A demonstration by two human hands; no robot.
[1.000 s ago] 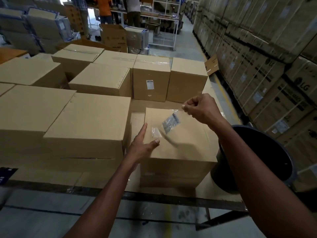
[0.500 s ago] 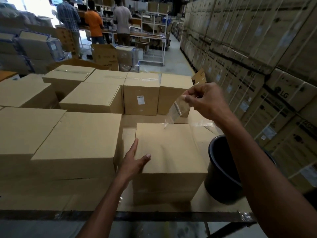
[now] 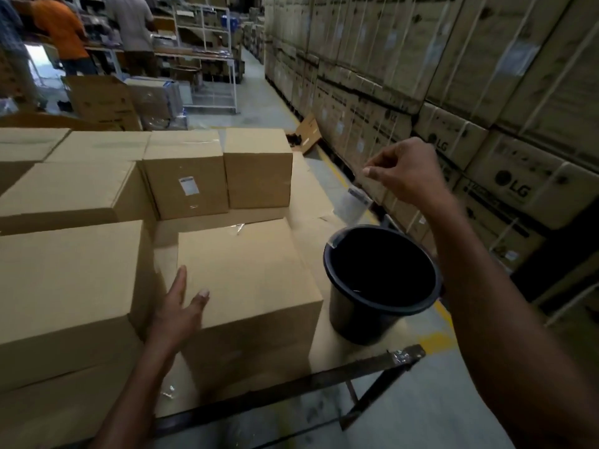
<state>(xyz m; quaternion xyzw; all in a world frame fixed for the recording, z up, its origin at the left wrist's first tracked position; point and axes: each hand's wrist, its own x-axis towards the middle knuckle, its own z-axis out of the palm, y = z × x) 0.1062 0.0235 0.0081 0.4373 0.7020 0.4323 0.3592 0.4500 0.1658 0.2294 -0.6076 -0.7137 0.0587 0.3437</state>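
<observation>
Where the clear film [image 3: 359,202] hangs: in the air below the right hand [image 3: 409,174], above the far rim of the bucket [image 3: 328,254] and touching neither it nor any box. It is blurred, with a small printed patch near its top.
Right hand: raised beyond the counter's right end, thumb and forefinger pinching the top of the clear film, other fingers curled.
Left hand [image 3: 180,307]: laid flat on the near box [image 3: 256,280] at its left top edge, fingers straight, thumb spread.
Near box: closed, on the counter [image 3: 291,386], just beside the bucket.
Bucket: black, upright, at the counter's right corner.
Counter: cardboard-covered, dark metal edge, with more closed boxes to the left and behind, among them a labelled box [image 3: 184,176].
Right side: stacked cartons [image 3: 513,186] marked LG.
Far end: people [image 3: 131,24] standing.
</observation>
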